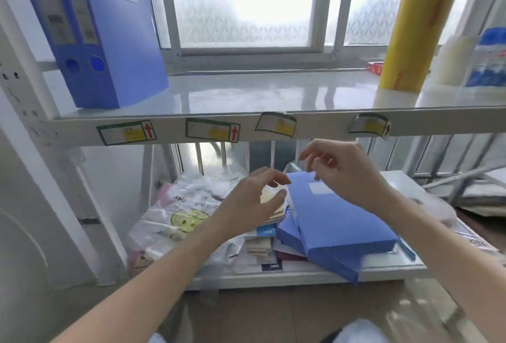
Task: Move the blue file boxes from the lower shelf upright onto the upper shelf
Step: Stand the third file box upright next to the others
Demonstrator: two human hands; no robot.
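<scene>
Two blue file boxes (109, 38) stand upright side by side at the left end of the upper shelf (260, 96). On the lower shelf (388, 268) a stack of blue file boxes (336, 219) lies flat, at least two of them, the top one with a white label. My left hand (252, 200) hovers at the stack's left edge, fingers apart and curled, holding nothing. Over the top box's far end my right hand (345, 173) floats with its fingers spread and empty. Neither hand clearly touches the boxes.
A yellow roll (416, 25) and white and blue bottles (487, 60) stand at the right end of the upper shelf. Plastic bags (186, 211) and stacked papers and booklets (262, 249) crowd the lower shelf's left part. A window is behind.
</scene>
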